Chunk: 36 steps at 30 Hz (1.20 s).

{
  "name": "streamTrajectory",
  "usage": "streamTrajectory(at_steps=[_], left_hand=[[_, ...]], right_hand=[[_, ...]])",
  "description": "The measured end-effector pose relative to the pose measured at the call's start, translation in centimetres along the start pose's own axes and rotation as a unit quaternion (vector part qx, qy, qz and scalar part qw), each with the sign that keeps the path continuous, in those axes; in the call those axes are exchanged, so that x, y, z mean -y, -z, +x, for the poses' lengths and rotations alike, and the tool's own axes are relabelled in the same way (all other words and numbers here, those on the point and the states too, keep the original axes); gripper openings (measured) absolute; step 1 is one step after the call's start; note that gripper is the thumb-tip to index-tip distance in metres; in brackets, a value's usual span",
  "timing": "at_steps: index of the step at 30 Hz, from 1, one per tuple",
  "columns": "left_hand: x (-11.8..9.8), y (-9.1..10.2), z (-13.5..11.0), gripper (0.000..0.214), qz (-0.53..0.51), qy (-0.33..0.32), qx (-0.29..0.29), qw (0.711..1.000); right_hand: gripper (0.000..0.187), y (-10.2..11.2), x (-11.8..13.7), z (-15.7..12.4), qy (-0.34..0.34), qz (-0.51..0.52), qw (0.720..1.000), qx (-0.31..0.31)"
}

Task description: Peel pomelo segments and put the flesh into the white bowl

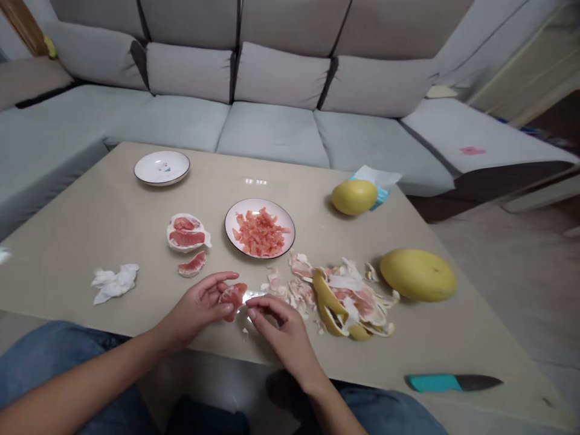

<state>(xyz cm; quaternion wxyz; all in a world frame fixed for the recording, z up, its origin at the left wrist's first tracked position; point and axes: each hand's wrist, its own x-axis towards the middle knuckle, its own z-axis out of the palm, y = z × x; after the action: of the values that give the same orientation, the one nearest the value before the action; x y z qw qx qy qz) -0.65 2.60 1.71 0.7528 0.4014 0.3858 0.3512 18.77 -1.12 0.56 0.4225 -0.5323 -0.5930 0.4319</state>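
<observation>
My left hand (pixel 202 305) holds a red pomelo segment (pixel 234 297) between thumb and fingers, above the table's near edge. Close by on the right, my right hand (pixel 276 323) has its thumb and forefinger pinched beside the segment; whether anything is in that pinch is too small to make out. Just beyond the hands, a white plate (pixel 230 232) with a dark rim bears a heap of red pomelo pieces (pixel 263 232). Left of it lie a partly peeled pomelo chunk (pixel 186 234) and a loose segment (pixel 193 264). Peels and membranes (pixel 351 296) are piled to the right.
Two whole yellow pomelos (pixel 419 275) (pixel 354 197) sit on the right, the farther by a tissue pack (pixel 380 181). A knife (pixel 453 382) with a teal handle lies at the near right edge. Crumpled tissue (pixel 115 283) and another plate (pixel 162 168) are on the left.
</observation>
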Motion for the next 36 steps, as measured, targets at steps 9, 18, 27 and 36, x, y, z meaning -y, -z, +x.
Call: streamTrajectory(at_steps=[9,18,27,36], left_hand=[[1.4,-1.1,-0.4,0.029,0.066,-0.009,-0.013,0.998],[1.7,-1.3,-1.0,0.014,0.146,-0.061,-0.007,0.987],[2.6,-0.6,-1.2,0.008,0.300,-0.248,0.000,0.921],[1.2,0.0,-1.1,0.024,0.447,-0.501,0.019,0.741]], right_hand=[[0.009,-1.0,0.5,-0.9,0.014,0.010,0.999,-0.035],[0.012,-1.5,0.3,-1.9,0.154,-0.091,0.981,-0.071],[0.010,-2.0,0.1,-2.5,0.163,-0.109,0.976,-0.097],[0.031,-1.0,1.4,-1.9,-0.206,0.235,0.945,0.091]])
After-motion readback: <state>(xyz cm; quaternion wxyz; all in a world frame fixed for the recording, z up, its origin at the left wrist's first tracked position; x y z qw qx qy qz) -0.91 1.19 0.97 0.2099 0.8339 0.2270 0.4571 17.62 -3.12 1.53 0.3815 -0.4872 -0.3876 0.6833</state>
